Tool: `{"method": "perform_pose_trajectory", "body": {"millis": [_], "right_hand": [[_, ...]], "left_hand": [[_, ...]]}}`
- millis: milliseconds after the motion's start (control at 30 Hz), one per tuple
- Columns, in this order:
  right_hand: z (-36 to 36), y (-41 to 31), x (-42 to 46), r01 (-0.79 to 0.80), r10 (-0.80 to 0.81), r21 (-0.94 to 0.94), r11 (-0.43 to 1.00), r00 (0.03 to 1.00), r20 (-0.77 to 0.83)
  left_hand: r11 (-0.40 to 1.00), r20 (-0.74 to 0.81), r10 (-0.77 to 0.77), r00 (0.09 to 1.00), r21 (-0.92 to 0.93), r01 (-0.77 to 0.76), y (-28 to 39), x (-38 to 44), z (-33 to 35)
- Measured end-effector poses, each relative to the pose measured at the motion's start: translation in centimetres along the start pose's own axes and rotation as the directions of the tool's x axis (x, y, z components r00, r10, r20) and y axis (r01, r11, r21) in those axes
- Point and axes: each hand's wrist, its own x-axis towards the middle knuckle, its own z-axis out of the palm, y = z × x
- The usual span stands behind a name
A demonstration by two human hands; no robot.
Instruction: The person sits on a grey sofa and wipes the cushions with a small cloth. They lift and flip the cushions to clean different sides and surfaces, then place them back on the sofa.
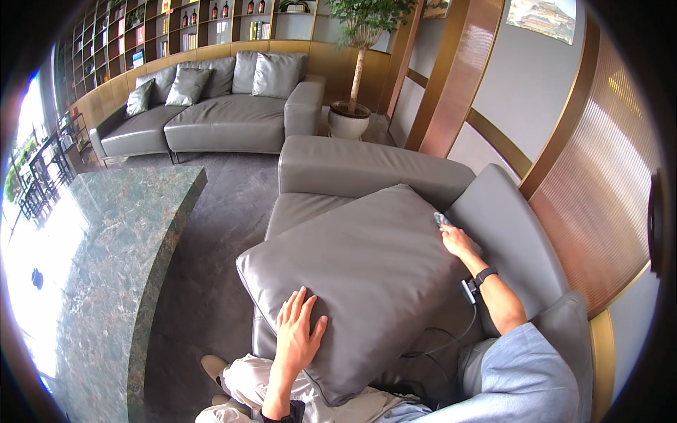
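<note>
A large grey leather cushion [349,264] lies tilted across the seat in front of me, its near corner against my lap. My left hand [299,330] rests flat on its near left part, fingers spread, with nothing in it. At the cushion's far right edge, my right hand [456,239] grips a small grey-and-white item [439,218], too small to identify. A black band with a small device [469,291] circles my right wrist, and a thin cable [465,330] runs down from the device.
The sofa armrest [370,161] rises beyond the cushion, with the backrest [508,232] at right. To the left stands a stone-topped table [127,232]. Farther off are another grey sofa [227,119], a potted tree [349,120] and shelves [211,31]. Ribbed panels [597,174] line the right wall.
</note>
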Motion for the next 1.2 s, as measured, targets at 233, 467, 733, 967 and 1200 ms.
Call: {"method": "perform_pose_trajectory", "body": {"millis": [233,467,733,967,1200], "right_hand": [[1.1,-10.7,-10.1,0.56,-0.565,0.086,0.824,0.824,0.037],[2.0,-20.3,-24.0,0.857,-0.896,0.288,0.427,0.445,0.005],[0.3,-11.8,-15.7,0.688,-0.688,-0.013,0.725,0.725,0.023],[4.9,-16.7,-12.1,0.56,-0.561,0.03,0.828,0.827,0.03],[8.0,-29.4,-22.3,0.905,-0.912,0.126,0.405,0.411,-0.017]], "left_hand": [[0.998,-0.009,-0.001,1.0,-0.062,0.0,0.6,0.2,-0.2],[0.993,-0.062,-0.103,0.993,-0.056,0.1,-1.0,-0.8,-0.2],[0.952,-0.144,-0.292,0.946,-0.139,0.273,-2.2,-1.1,-0.5],[0.973,-0.205,-0.213,0.955,-0.138,0.187,-6.0,-2.0,-0.6],[0.861,-0.154,-0.386,0.909,-0.415,0.295,-7.4,-1.4,-2.6]]}}
